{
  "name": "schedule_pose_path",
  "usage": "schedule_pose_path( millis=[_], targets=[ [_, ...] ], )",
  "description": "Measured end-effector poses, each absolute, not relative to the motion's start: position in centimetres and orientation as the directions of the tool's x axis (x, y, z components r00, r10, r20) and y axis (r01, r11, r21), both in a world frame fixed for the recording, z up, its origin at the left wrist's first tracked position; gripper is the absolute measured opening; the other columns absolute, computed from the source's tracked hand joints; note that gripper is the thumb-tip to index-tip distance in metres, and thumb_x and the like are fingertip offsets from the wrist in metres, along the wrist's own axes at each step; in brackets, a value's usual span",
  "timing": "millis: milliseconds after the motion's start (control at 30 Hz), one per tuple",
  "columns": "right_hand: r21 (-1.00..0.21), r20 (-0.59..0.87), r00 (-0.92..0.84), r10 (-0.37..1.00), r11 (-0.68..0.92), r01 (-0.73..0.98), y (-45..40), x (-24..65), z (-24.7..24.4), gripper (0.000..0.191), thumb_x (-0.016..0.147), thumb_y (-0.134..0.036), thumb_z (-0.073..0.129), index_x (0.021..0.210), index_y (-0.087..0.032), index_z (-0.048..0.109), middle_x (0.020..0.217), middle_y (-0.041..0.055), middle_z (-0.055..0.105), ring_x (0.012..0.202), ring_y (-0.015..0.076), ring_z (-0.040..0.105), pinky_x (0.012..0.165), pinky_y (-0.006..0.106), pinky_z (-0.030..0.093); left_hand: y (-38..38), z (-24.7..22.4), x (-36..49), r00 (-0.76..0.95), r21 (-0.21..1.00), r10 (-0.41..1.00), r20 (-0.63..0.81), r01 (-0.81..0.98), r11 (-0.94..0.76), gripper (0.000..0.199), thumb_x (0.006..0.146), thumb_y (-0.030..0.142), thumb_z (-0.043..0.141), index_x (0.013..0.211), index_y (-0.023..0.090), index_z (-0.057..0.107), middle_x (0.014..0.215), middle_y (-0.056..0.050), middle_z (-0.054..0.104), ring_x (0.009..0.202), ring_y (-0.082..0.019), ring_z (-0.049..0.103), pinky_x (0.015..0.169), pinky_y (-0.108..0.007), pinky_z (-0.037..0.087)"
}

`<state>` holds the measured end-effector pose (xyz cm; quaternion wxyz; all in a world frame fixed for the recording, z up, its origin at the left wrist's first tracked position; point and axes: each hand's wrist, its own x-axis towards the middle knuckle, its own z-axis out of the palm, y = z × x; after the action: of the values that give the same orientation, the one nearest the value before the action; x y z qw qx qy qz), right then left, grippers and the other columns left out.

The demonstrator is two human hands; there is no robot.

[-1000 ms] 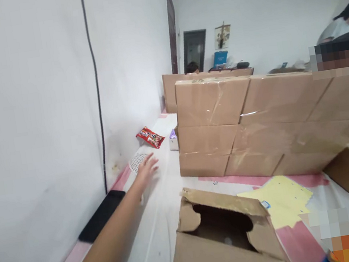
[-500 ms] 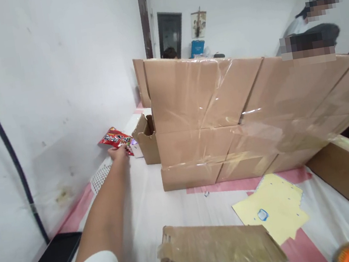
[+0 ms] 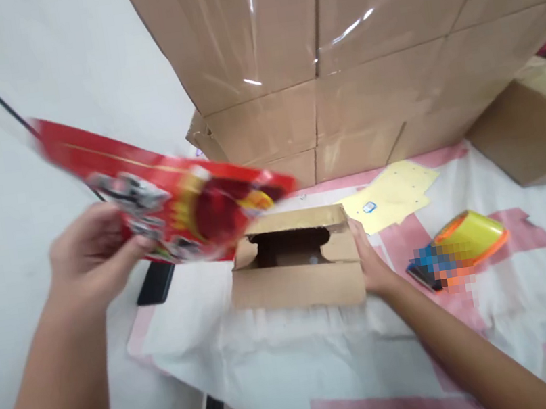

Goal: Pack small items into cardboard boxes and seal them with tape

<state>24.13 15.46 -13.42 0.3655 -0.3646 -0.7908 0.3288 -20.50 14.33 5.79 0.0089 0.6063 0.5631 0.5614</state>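
My left hand (image 3: 100,251) pinches a shiny red snack packet (image 3: 202,208) by its lower left part, the thumb in front. The packet is held up in the air at the left, slightly blurred, and its right end overlaps the near box. That small cardboard box (image 3: 298,286) stands near the table's front edge with its dark opening facing up. Against the box's right side lies my right hand (image 3: 370,262), gripping it there; most of the fingers are hidden behind the side. Inside the box, little can be made out.
Taped cardboard panels (image 3: 364,95) stand like a wall across the table. Yellow paper sheets (image 3: 394,190) lie in front, with a yellow and orange item (image 3: 477,235) nearer right. Another carton (image 3: 533,124) stands far right. A black flat object (image 3: 156,281) is at the left edge.
My left hand has brought the red packet from beside the wall back toward me and up. My right hand has come into view on the near box. The view has tilted down.
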Motion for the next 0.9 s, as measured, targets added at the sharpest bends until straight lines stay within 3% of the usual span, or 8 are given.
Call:
schedule_pose_path(
  millis=[67,167,267,367,467,600,767,900],
  targets=[
    [-0.779,0.402,-0.463,0.79,0.561,0.281,15.4,24.0,-13.8,0.12,0.073,-0.052,0.079,0.164,-0.026,0.005,0.16,0.018,0.02,0.151,0.0453,0.023,0.12,0.063,0.032,11.1,7.7,-16.6,-0.116,0.671,0.826,0.552,0.65,-0.357,0.056,0.066,0.06,0.083,0.102,0.02,0.066,0.09,-0.001,0.07,0.075,-0.018,0.067,0.073,-0.039,0.062],
    [-0.756,0.455,-0.472,0.755,0.608,0.244,15.9,23.7,-13.8,0.121,0.072,-0.043,0.08,0.164,-0.026,0.004,0.16,0.0175,0.018,0.152,0.0431,0.021,0.123,0.061,0.027,8.9,10.2,-10.3,0.185,0.594,0.965,0.186,0.761,-0.261,0.037,0.077,0.056,0.07,0.097,0.025,0.071,0.085,-0.003,0.07,0.071,-0.022,0.067,0.061,-0.033,0.056],
    [-0.744,0.486,-0.484,0.728,0.635,0.209,15.9,23.6,-13.4,0.127,0.068,-0.038,0.082,0.164,-0.026,-0.001,0.159,0.0176,0.016,0.154,0.0415,0.017,0.124,0.058,0.026,8.3,12.5,-5.1,0.334,0.365,0.938,-0.089,0.888,-0.281,0.028,0.09,0.049,0.054,0.096,0.028,0.071,0.08,-0.002,0.069,0.07,-0.022,0.065,0.061,-0.03,0.049],
    [-0.751,0.488,-0.479,0.73,0.631,0.197,15.5,23.6,-13.1,0.127,0.068,-0.035,0.082,0.164,-0.026,-0.002,0.158,0.0176,0.017,0.153,0.0402,0.019,0.124,0.055,0.027,7.8,14.1,-1.8,0.306,0.101,0.933,-0.189,0.951,-0.292,0.017,0.09,0.036,0.053,0.088,0.028,0.067,0.078,-0.002,0.067,0.069,-0.023,0.064,0.061,-0.029,0.043],
    [-0.755,0.497,-0.468,0.731,0.63,0.182,15.4,23.6,-13.0,0.125,0.07,-0.037,0.081,0.164,-0.025,0.0,0.157,0.0175,0.018,0.152,0.0381,0.022,0.125,0.051,0.026,7.4,14.7,0.0,0.248,-0.121,0.952,-0.178,0.955,-0.272,0.01,0.086,0.024,0.054,0.084,0.027,0.064,0.077,-0.003,0.067,0.065,-0.023,0.062,0.057,-0.03,0.038],
    [-0.732,0.537,-0.459,0.707,0.662,0.164,15.5,23.6,-13.2,0.123,0.072,-0.039,0.081,0.164,-0.026,0.001,0.155,0.0166,0.021,0.152,0.0358,0.023,0.125,0.049,0.026,7.3,14.3,0.8,0.243,-0.203,0.955,-0.172,0.94,-0.275,0.016,0.089,0.022,0.048,0.088,0.027,0.063,0.073,-0.002,0.066,0.056,-0.02,0.059,0.053,-0.03,0.033],
    [-0.736,0.539,-0.443,0.716,0.656,0.166,15.6,23.7,-13.4,0.124,0.073,-0.04,0.081,0.164,-0.024,-0.001,0.156,0.0182,0.019,0.151,0.036,0.025,0.123,0.048,0.028,6.1,13.4,-0.2,0.149,-0.349,0.971,0.19,0.934,-0.075,0.016,0.09,0.021,0.049,0.1,0.026,0.06,0.079,-0.005,0.07,0.062,-0.024,0.063,0.053,-0.029,0.03],
    [-0.74,0.53,-0.448,0.719,0.651,0.168,15.6,23.7,-13.3,0.125,0.072,-0.04,0.082,0.164,-0.024,-0.001,0.156,0.0182,0.02,0.151,0.0364,0.025,0.124,0.048,0.028,6.5,12.1,-0.9,0.075,-0.335,0.958,0.277,0.942,0.023,0.017,0.09,0.02,0.053,0.105,0.025,0.059,0.083,-0.006,0.071,0.066,-0.025,0.065,0.053,-0.029,0.03]
  ],
)
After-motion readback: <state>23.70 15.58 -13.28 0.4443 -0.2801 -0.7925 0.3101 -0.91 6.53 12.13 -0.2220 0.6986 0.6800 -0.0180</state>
